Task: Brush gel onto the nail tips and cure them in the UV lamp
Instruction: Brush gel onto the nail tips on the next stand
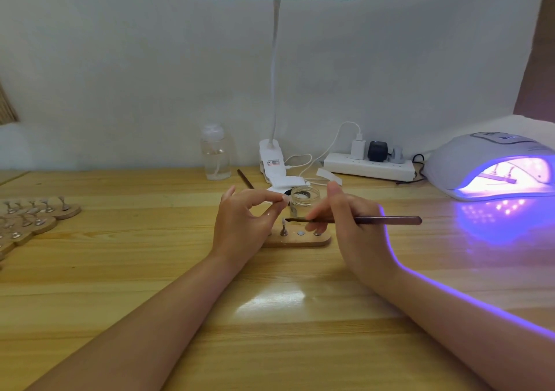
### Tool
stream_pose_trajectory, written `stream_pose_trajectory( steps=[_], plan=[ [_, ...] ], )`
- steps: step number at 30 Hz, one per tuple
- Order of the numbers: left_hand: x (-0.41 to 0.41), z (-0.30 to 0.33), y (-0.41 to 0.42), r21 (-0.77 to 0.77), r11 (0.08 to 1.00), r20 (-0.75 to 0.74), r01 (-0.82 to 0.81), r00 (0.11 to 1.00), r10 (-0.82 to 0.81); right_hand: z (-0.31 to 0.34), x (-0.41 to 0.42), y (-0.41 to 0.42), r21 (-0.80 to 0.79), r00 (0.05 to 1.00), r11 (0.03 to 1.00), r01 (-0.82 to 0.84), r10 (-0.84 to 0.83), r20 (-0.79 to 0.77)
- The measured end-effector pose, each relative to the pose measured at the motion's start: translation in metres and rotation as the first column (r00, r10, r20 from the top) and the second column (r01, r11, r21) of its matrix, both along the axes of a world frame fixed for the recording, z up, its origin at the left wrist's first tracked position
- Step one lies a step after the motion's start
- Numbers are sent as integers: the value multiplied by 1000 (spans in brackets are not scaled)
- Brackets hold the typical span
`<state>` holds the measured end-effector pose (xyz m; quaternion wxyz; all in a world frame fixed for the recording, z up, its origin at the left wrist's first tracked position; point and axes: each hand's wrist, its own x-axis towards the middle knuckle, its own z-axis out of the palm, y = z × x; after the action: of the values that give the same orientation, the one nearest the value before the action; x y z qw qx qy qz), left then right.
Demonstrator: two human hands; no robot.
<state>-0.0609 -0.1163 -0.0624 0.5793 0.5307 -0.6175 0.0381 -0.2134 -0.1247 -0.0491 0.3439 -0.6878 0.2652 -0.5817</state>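
Nail tip (284, 220), small, pale and translucent, is seen perched on a metal stand (283, 231) that rises from a wooden holder (312, 240) at mid-bench (270, 315). Its surface is met by the dark bristle end of a brush (360, 220), whose slim brown handle is pinched between the thumb and curled fingers of the right hand (339, 219) and is held level, pointing right. Two flat metal discs and another peg are set along the holder's top. The left hand (240, 219) is raised just left of the tip; something pale is nipped between its thumb and fingertips, though what it is cannot be told. A glass jar (304, 197) stands just behind the holder. The UV lamp (480, 165) at far right is lit violet, and a strip carrying stands is visible inside it. More holders with stands (36, 213) are grouped at the left edge.
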Motion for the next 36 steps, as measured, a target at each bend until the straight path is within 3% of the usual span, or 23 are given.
stream_pose_trajectory(
  steps=[4, 10, 14, 19, 22, 29, 36],
  plan=[
    [2, 1, -1, -18, 999, 31, 51, 998, -51, 1, -4, -4, -86, 995, 992, 98, -98, 1],
    [2, 0, -2, -11, 999, 68, 47, 997, -46, 2, -1, -1, -235, 978, 965, 114, -150, -143],
    [2, -1, -2, -14, 999, 66, 33, 997, -32, -3, -2, -3, -178, 990, 983, 48, -70, -121],
    [2, -1, -2, -15, 999, 71, 43, 997, -42, 1, -2, -3, -279, 976, 952, 126, -169, -136],
    [2, -1, -2, -17, 999, 75, 43, 996, -42, -2, -3, -4, -245, 973, 965, 92, -139, -185],
    [2, 0, -1, -7, 999, 78, 34, 996, -33, -1, -6, -6, -131, 997, 988, 77, -80, -19],
    [1, 0, -1, 4, 998, 96, 67, 993, -67, -3, -10, -14, -236, 976, 964, 124, -162, -146]
  ],
)
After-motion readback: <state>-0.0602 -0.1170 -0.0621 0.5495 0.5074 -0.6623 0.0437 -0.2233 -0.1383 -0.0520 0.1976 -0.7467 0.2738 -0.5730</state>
